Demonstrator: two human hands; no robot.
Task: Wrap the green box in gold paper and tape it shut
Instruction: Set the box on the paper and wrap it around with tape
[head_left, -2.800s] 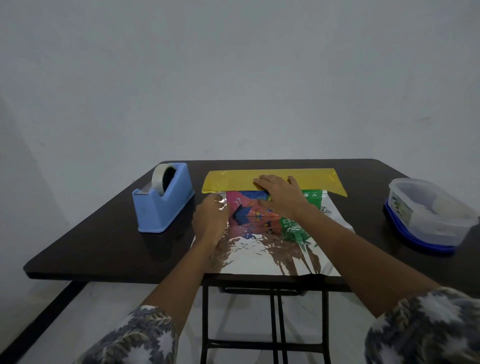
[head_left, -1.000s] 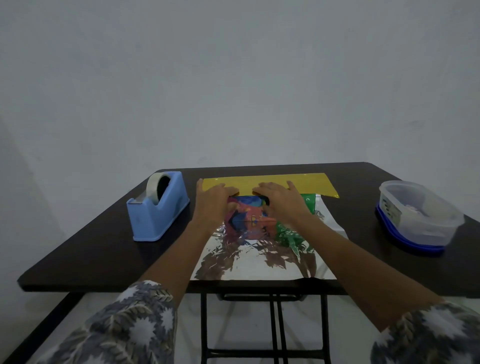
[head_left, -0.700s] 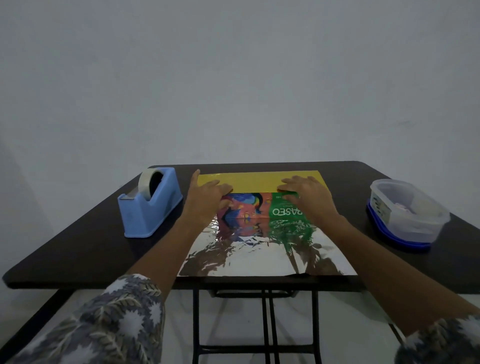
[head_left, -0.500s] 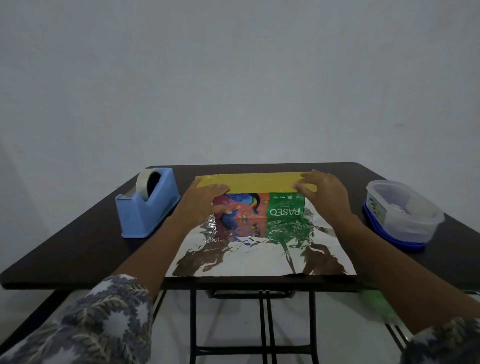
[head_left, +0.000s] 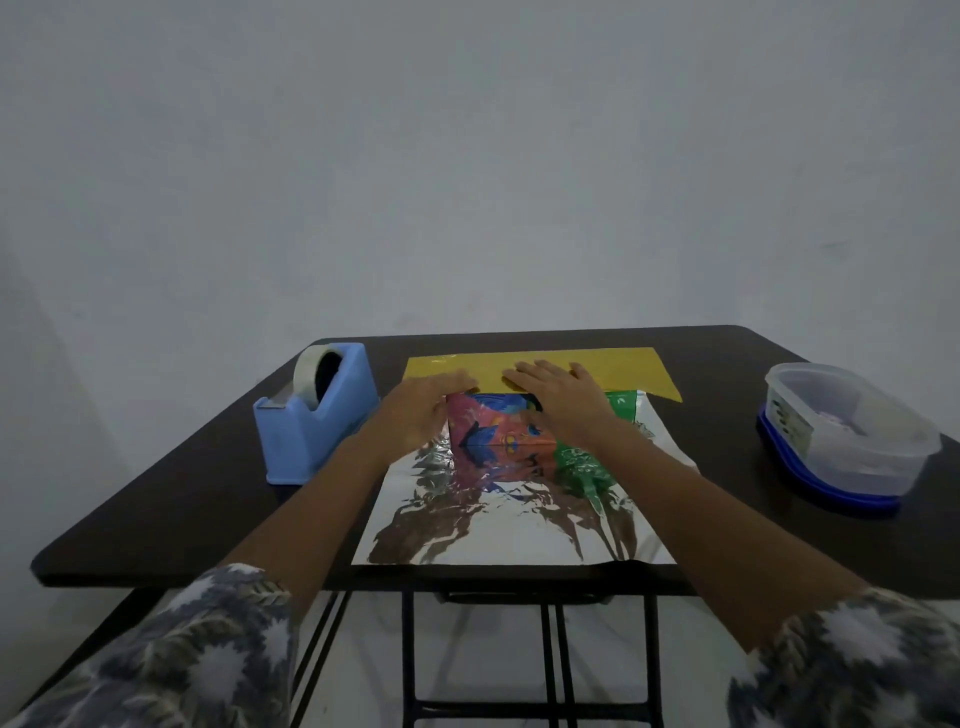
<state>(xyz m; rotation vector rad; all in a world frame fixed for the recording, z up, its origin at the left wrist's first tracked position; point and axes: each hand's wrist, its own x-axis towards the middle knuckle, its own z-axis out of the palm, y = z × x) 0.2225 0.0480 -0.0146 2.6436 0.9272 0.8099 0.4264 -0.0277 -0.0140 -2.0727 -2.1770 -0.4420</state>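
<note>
step in hand: first fold. the far edge of the sheet lies over the top of the box and is being flattened; no tape shows on the paper, so by my reading the job is at an early stage.
green box (head_left: 501, 434): near the middle of the dark table (head_left: 182, 493), lying on the sheet. its near side faces the camera, colourful print at left, green at right.
gold paper (head_left: 631, 371): gold face up on the flap over the box top. the silver underside spreads toward the near table edge, crinkled and mirroring the box.
left hand (head_left: 418, 410): at the box's left end, fingers stretched onto the gold flap, pressing; nothing gripped.
right hand (head_left: 563, 397): palm down on top of the box, fingers straight and spread on the flap, pressing; nothing gripped.
tape dispenser (head_left: 317, 410): blue, with its roll mounted, just left of the left hand, untouched.
plastic container (head_left: 847, 431): clear tub on a blue lid, well apart at right.
next move calls for: one hand pinning the flap while the other lifts the near silver edge over to overlap it, pulled snug, then a reach left for tape.
</note>
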